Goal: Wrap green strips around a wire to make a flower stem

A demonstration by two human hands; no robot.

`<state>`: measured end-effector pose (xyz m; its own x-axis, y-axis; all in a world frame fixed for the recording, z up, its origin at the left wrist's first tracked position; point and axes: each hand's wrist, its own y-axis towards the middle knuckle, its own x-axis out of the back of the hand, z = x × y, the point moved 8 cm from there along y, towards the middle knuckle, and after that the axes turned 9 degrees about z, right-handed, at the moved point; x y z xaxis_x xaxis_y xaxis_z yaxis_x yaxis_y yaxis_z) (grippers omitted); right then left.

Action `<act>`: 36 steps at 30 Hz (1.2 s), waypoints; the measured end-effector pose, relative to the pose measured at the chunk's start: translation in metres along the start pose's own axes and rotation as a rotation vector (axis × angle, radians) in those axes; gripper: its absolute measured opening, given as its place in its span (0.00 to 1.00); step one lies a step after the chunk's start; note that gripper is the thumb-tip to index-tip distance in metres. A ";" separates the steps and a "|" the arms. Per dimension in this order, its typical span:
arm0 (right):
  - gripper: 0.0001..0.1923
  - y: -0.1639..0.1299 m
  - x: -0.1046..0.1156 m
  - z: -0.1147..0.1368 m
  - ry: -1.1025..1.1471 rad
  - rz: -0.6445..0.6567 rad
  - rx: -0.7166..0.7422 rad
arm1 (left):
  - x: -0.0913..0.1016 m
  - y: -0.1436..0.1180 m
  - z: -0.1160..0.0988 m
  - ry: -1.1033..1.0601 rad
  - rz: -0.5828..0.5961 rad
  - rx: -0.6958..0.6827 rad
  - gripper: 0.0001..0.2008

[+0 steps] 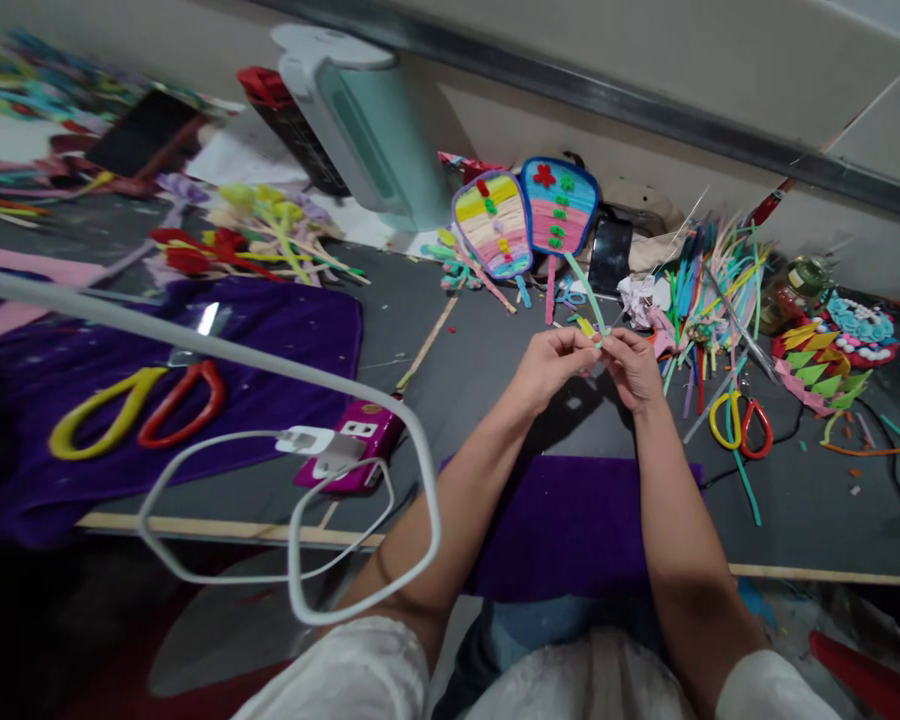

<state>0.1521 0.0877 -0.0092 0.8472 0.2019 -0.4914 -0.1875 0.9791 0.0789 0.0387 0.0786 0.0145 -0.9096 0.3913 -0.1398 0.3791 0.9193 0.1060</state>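
My left hand (pixel 551 368) and my right hand (pixel 634 368) meet above the grey table (pixel 480 350), both pinching a light green pipe cleaner (pixel 586 290) that rises from between the fingertips toward the back. A small yellow-green bit shows at my left fingertips. Behind the hands lie two fan-shaped pipe-cleaner crafts, one yellow and pink (pixel 493 225), one blue and pink (pixel 560 205). A purple cloth (pixel 570 520) lies under my forearms.
Yellow and red scissors (pixel 742 425) lie right of my hands beside a heap of coloured pipe cleaners (pixel 709 275). Larger scissors (pixel 139 410) rest on a purple cloth at left. A white cable (pixel 292 440) loops to a magenta power strip (pixel 356 445). A pale green appliance (pixel 367 120) stands behind.
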 end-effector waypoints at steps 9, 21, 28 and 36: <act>0.07 0.002 0.000 -0.003 -0.013 -0.033 -0.005 | -0.010 -0.016 -0.036 0.835 -0.148 -0.258 0.09; 0.08 -0.002 -0.004 0.003 0.013 0.011 0.021 | -0.011 -0.001 0.013 -0.207 0.097 0.176 0.14; 0.07 -0.002 -0.003 0.003 0.014 0.012 0.023 | -0.008 -0.002 0.021 -0.294 0.111 0.215 0.13; 0.06 0.000 -0.001 0.001 0.023 -0.015 0.026 | 0.003 -0.001 -0.004 0.216 -0.065 -0.072 0.10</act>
<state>0.1517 0.0879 -0.0080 0.8382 0.1864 -0.5125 -0.1611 0.9825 0.0939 0.0352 0.0789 0.0178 -0.9500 0.3054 0.0649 0.3121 0.9339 0.1745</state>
